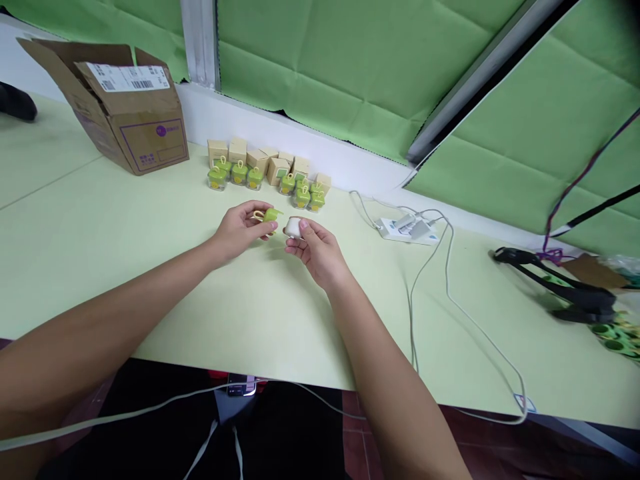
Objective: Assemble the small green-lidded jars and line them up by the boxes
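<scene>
Left hand pinches the green cap; right hand is closed on the white piece, the two just apart above the table. A loose pinch might drop either, and it could roll into the row at 12 o'clock

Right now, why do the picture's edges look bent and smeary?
Head view: the wide lens slants the window frame near the edge; the left hand with its green piece and the right hand with its white piece are sharp; the black clamp at the right edge is blurred; light is soft, shadows faint.
</scene>
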Action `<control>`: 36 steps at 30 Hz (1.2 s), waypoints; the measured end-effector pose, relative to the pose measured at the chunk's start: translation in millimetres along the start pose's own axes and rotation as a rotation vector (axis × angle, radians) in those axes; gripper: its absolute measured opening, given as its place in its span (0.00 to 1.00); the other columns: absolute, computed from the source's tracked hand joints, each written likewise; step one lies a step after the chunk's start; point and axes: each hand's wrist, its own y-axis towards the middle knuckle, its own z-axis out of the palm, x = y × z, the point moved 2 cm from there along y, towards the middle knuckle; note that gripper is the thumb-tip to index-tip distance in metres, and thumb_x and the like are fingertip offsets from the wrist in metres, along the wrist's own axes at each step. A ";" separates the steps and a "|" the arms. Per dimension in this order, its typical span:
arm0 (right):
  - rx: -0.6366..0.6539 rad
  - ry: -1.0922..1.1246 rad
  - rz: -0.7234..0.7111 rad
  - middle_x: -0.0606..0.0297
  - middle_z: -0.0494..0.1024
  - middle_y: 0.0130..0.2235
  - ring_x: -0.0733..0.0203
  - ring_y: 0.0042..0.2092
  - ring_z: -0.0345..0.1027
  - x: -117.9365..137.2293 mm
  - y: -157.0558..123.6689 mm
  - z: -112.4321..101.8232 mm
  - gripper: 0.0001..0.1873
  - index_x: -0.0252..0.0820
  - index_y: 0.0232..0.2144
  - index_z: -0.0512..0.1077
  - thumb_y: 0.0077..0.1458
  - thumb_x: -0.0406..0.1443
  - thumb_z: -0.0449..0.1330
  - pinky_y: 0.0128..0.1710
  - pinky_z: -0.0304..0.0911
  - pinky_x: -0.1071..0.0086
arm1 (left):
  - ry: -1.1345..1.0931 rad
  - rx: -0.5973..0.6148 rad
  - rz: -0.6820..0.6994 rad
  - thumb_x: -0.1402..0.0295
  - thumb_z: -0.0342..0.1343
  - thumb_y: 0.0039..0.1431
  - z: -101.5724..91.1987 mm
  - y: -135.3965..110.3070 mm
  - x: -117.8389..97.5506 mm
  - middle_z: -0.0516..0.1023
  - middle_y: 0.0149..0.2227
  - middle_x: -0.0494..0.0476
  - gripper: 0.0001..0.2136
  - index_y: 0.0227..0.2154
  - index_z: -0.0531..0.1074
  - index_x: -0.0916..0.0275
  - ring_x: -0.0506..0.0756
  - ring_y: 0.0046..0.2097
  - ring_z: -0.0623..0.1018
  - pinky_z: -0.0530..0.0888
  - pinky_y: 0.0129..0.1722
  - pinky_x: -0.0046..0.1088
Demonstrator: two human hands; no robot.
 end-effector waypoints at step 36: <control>0.123 -0.026 0.010 0.68 0.77 0.37 0.66 0.36 0.69 2.6 -7.6 9.4 0.22 0.45 0.43 0.76 0.48 0.47 0.72 0.43 0.73 0.67 | 0.044 0.009 0.008 0.61 0.73 0.48 -2.7 1.1 4.0 0.80 0.43 0.57 0.23 0.46 0.77 0.62 0.52 0.37 0.80 0.81 0.37 0.32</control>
